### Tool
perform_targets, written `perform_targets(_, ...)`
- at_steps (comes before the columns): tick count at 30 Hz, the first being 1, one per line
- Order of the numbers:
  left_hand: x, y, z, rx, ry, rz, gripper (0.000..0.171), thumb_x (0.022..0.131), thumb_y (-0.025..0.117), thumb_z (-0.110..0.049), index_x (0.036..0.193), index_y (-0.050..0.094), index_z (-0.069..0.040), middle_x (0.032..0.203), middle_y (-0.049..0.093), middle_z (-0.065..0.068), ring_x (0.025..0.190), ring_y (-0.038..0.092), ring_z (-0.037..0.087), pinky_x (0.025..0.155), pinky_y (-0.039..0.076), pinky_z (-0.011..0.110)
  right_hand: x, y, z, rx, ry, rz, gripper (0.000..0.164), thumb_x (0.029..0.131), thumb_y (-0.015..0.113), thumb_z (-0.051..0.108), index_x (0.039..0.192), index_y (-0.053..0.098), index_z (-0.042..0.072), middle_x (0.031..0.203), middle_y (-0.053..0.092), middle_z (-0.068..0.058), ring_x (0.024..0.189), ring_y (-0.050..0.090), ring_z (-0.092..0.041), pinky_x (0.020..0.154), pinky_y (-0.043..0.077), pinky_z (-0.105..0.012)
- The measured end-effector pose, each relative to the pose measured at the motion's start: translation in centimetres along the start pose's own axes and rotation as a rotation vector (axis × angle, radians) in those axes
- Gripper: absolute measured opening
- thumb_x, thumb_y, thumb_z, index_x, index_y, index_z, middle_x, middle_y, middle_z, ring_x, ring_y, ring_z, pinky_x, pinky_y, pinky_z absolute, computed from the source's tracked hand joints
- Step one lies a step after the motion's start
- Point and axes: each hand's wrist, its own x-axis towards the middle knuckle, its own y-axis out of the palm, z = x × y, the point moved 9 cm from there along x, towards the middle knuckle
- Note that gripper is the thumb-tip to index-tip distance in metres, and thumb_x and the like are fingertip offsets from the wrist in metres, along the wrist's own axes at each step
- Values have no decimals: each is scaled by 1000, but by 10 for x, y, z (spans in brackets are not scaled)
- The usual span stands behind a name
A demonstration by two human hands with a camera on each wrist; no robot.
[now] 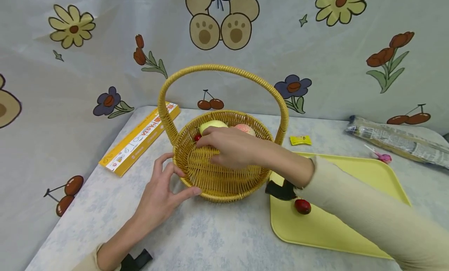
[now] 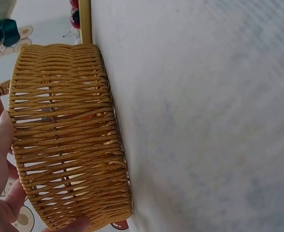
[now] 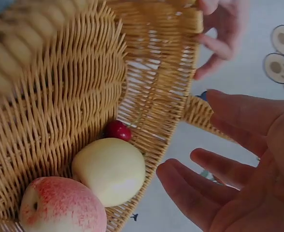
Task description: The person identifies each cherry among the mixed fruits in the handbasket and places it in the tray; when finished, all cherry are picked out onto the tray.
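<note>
A round wicker basket point(image 1: 224, 198) with a tall arched handle stands on the table. My left hand point(image 1: 163, 191) holds its near left rim, the fingers at the side and the thumb at the front. My right hand point(image 1: 229, 146) hovers over the basket's inside; the right wrist view shows its fingers point(image 3: 185, 191) spread loosely with nothing between them. At the basket's far side lie a pale yellow-green fruit point(image 3: 109, 171), a pink-and-cream peach point(image 3: 64, 208) and a small red cherry point(image 3: 118, 130). From the head, my right hand partly covers these fruits.
To the right lies a yellow tray point(image 1: 350, 232) bearing a dark red cherry point(image 1: 302, 206). Behind it are a yellow wrapped candy point(image 1: 300, 140), a pink lollipop point(image 1: 384, 157) and a long printed package point(image 1: 396, 139). A yellow pasta box point(image 1: 138, 140) lies left of the basket.
</note>
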Motion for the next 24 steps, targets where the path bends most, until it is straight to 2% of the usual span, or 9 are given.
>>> perform_targets(7, -1, -1, 1, -10, 0, -3, 47, 77, 82, -48, 93, 50, -17, 154, 23, 9, 76, 56, 31, 60, 43, 35, 51, 28, -12, -22, 25, 193, 49, 91, 67, 4, 138, 57, 13, 138, 54, -3, 126, 47, -16, 101, 42, -34)
perform_targets(10, -1, -1, 2, -7, -3, -6, 47, 77, 82, -48, 93, 51, -17, 154, 23, 9, 76, 56, 30, 60, 42, 35, 65, 42, -14, -21, 37, 258, 51, 90, 65, 0, 138, 57, 13, 139, 55, -4, 123, 48, -15, 98, 42, -31)
perform_targets(12, -1, -1, 3, -8, -4, -8, 47, 77, 82, -49, 93, 51, -17, 154, 23, 9, 79, 56, 31, 61, 42, 35, 73, 47, -16, -21, 48, 271, 51, 89, 63, -2, 137, 58, 13, 138, 56, -3, 117, 50, -15, 93, 42, -28)
perform_targets(17, -1, -1, 3, -23, -9, 0, 47, 77, 81, -50, 93, 50, -18, 154, 23, 8, 82, 57, 33, 61, 42, 35, 84, 54, -22, -32, 110, 279, 50, 90, 59, -4, 137, 60, 15, 136, 58, -3, 106, 50, -17, 81, 39, -26)
perform_targets(21, 0, -1, 2, -25, -12, 3, 47, 77, 81, -50, 93, 51, -17, 154, 23, 8, 81, 56, 32, 60, 42, 34, 87, 60, -25, -33, 140, 313, 50, 92, 55, -3, 139, 57, 15, 135, 58, -5, 101, 49, -18, 78, 38, -26)
perform_targets(24, 0, 0, 3, -33, -16, 8, 47, 77, 81, -49, 93, 50, -17, 154, 22, 7, 74, 55, 29, 59, 42, 35, 86, 65, -28, -44, 156, 340, 44, 93, 55, -3, 134, 61, 13, 126, 62, -6, 95, 50, -18, 75, 38, -26)
